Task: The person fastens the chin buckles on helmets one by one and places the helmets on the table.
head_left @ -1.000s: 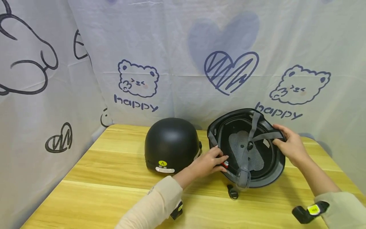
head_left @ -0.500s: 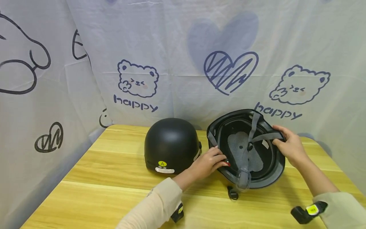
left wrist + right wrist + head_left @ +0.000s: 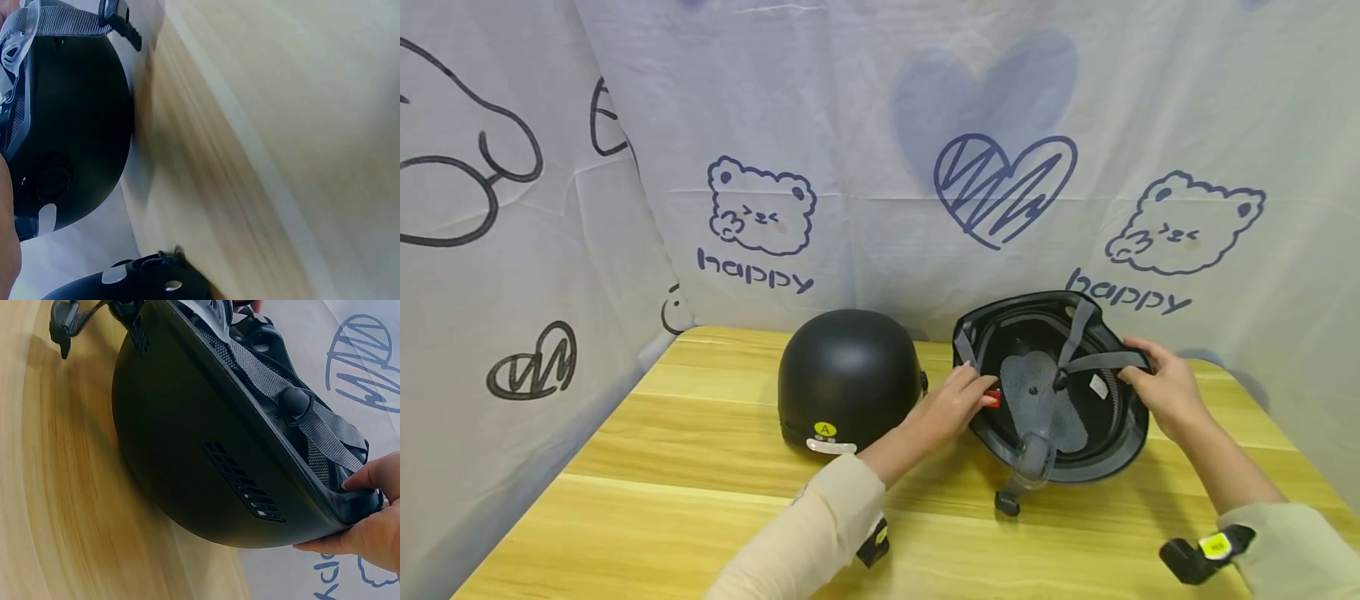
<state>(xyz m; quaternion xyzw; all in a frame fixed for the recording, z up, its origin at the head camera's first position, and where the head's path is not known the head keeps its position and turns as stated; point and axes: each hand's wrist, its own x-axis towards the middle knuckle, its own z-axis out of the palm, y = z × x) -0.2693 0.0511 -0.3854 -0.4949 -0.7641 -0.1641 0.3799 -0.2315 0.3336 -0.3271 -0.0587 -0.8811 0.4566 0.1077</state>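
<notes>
A pale wooden table (image 3: 662, 467) — white cloth backdrop (image 3: 880, 100) printed with bears and hearts behind

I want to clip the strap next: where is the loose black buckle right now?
In the head view the buckle hangs at the strap's end on the table, just below the upturned helmet, between both arms.

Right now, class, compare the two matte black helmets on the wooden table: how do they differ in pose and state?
The left black helmet sits dome up on the wooden table, untouched; the right black helmet is tipped up with its open side facing the camera, held at its rim by the left hand and right hand. Only the right helmet shows its grey straps and padding; the left shows a yellow sticker. Both look alike in colour and finish.
</notes>
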